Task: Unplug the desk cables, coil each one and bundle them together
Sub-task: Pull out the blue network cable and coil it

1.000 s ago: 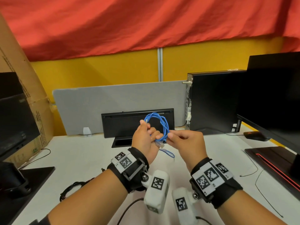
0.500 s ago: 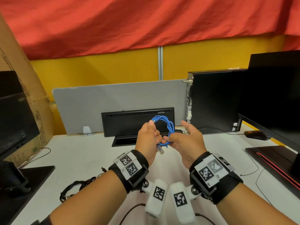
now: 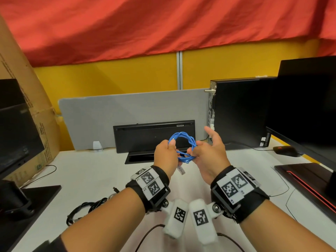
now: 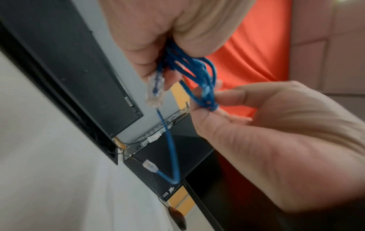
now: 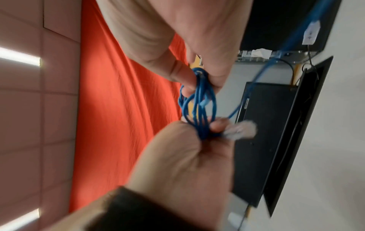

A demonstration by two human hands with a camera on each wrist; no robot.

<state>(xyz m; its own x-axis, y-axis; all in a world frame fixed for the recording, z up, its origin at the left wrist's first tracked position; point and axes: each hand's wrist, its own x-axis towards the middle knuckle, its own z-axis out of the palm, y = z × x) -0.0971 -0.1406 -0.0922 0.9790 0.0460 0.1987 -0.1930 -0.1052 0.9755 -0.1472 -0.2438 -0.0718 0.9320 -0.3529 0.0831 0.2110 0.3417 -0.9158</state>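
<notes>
A blue network cable (image 3: 183, 147) is wound into a small coil and held above the white desk (image 3: 94, 171). My left hand (image 3: 171, 146) grips the coil's left side, and a clear plug (image 3: 181, 170) hangs under that fist. My right hand (image 3: 193, 152) pinches the coil's right side with its fingertips, thumb raised. In the left wrist view the coil (image 4: 197, 73) runs from my left hand (image 4: 158, 39) to my right hand (image 4: 213, 107), and a loose tail ends in a second plug (image 4: 150, 167). The right wrist view shows the same pinch on the coil (image 5: 199, 100).
A coiled black cable (image 3: 85, 210) lies on the desk at the left. A black keyboard (image 3: 154, 137) leans on the grey divider (image 3: 127, 110). A PC tower (image 3: 240, 110), a monitor (image 3: 309, 106) and a mouse (image 3: 285, 150) stand on the right. A monitor (image 3: 16, 133) and a cardboard box (image 3: 36, 106) are on the left.
My right hand has rolled over beside the coil and its thumb now sticks up. The loose loop under the hands is gone, and a clear plug hangs below my left fist.
</notes>
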